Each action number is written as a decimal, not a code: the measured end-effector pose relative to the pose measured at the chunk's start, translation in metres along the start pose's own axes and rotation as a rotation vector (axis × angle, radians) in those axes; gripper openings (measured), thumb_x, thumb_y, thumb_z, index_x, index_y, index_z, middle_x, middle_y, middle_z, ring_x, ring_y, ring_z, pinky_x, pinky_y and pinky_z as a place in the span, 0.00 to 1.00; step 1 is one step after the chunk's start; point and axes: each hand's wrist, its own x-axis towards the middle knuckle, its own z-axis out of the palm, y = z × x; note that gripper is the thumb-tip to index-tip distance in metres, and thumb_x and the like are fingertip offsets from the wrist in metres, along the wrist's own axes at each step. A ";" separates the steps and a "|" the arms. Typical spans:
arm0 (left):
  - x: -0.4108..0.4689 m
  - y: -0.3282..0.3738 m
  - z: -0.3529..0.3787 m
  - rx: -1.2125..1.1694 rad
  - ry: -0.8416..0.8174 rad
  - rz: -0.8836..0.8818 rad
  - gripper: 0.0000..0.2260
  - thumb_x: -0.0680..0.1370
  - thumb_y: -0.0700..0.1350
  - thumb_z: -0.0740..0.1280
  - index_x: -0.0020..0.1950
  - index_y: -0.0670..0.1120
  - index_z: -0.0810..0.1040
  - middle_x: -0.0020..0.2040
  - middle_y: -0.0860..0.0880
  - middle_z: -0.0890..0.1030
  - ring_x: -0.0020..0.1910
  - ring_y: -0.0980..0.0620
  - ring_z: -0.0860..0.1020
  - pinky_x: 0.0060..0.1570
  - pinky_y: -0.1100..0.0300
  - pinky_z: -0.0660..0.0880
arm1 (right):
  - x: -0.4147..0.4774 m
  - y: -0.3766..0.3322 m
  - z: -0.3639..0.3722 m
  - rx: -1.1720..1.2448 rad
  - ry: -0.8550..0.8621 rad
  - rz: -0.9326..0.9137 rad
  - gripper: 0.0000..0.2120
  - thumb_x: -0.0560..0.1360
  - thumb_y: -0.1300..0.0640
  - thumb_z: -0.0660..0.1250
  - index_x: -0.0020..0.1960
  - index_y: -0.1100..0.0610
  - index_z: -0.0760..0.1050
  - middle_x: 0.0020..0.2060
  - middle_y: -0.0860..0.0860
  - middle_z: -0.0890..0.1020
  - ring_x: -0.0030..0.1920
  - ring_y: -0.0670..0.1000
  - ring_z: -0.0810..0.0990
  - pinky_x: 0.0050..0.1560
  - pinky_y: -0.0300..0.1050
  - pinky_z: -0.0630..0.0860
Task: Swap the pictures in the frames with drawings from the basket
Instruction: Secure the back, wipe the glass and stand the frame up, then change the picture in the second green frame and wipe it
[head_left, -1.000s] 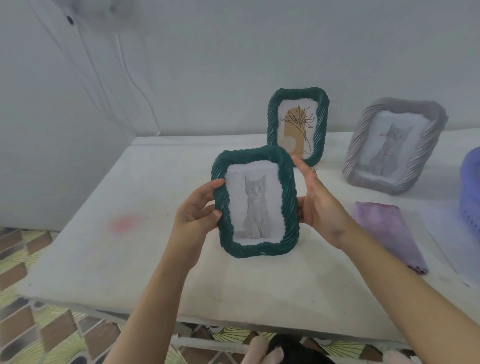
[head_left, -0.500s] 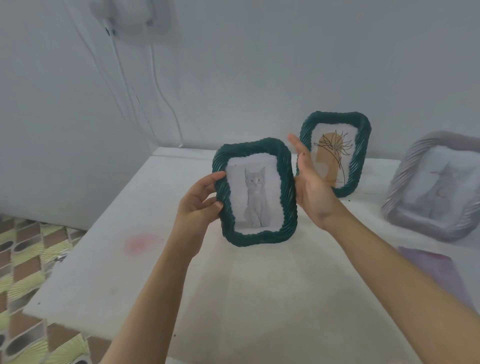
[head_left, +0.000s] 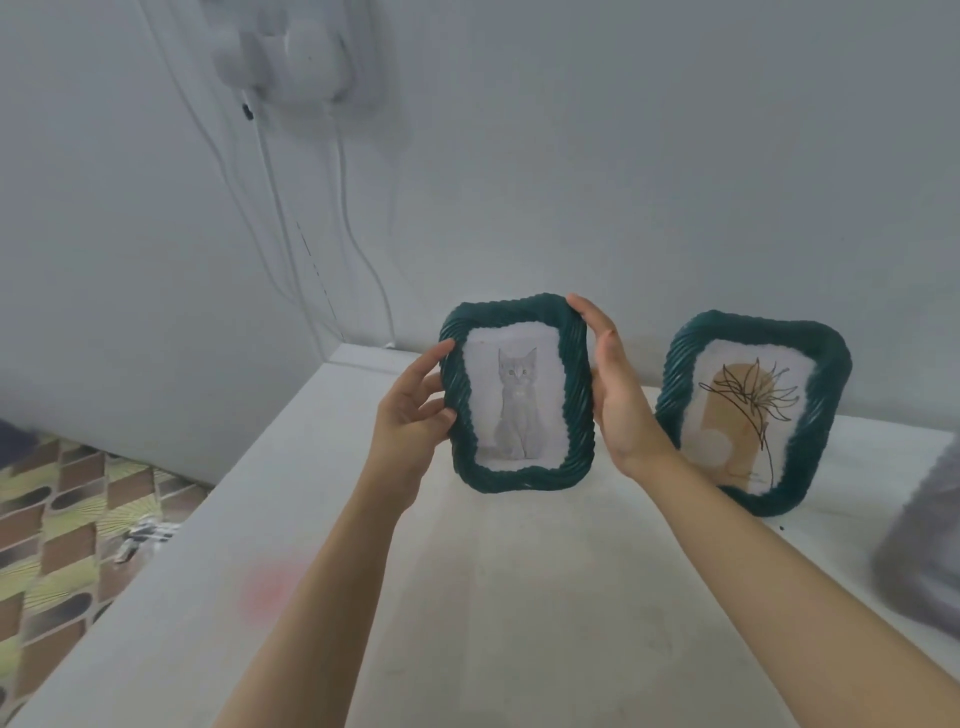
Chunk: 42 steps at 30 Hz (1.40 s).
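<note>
Green frame (head_left: 517, 395) with cat picture (head_left: 514, 402) is gripped at its side edges by left hand (head_left: 410, 415) and right hand (head_left: 618, 395), near the desk's (head_left: 519, 597) back edge. If set down carelessly, the neighbouring drawing frame (head_left: 753, 415) could be toppled.

Dark green frame with cat picture (head_left: 517, 393): rope-twist border, rounded corners, portrait format, held upright above the white table (head_left: 519, 597), front toward the camera, tilted slightly. Inside, a grey kitten (head_left: 516, 410) seated on a pale ground. Gripped at both long edges: left hand (head_left: 410, 415) on the left edge, right hand (head_left: 618, 395) flat along the right edge with fingertips at the upper right corner.

Second dark green frame (head_left: 753, 415): same rope-twist border, standing on the table against the wall, leaning back, just right of frame 1. Inside, a line drawing of a flower (head_left: 748, 410) over a tan shape.
</note>
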 end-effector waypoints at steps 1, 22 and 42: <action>0.004 -0.001 0.000 0.000 0.009 0.000 0.31 0.74 0.23 0.54 0.61 0.55 0.74 0.52 0.49 0.79 0.46 0.53 0.78 0.42 0.59 0.76 | 0.005 0.003 0.000 0.000 0.002 -0.007 0.25 0.74 0.32 0.51 0.68 0.39 0.64 0.71 0.46 0.65 0.73 0.49 0.61 0.73 0.59 0.55; 0.007 -0.017 0.008 0.100 0.062 0.012 0.31 0.74 0.24 0.55 0.59 0.59 0.75 0.61 0.49 0.77 0.57 0.51 0.77 0.53 0.56 0.78 | -0.007 0.030 -0.003 -0.227 0.049 -0.027 0.23 0.77 0.37 0.45 0.71 0.36 0.50 0.70 0.29 0.56 0.71 0.33 0.53 0.73 0.35 0.50; -0.012 -0.031 0.161 0.396 -0.392 -0.057 0.35 0.78 0.34 0.60 0.72 0.65 0.48 0.71 0.52 0.66 0.62 0.54 0.72 0.55 0.68 0.73 | -0.104 0.002 -0.105 -0.498 0.709 0.044 0.27 0.79 0.64 0.54 0.72 0.42 0.55 0.71 0.46 0.64 0.69 0.47 0.65 0.70 0.51 0.64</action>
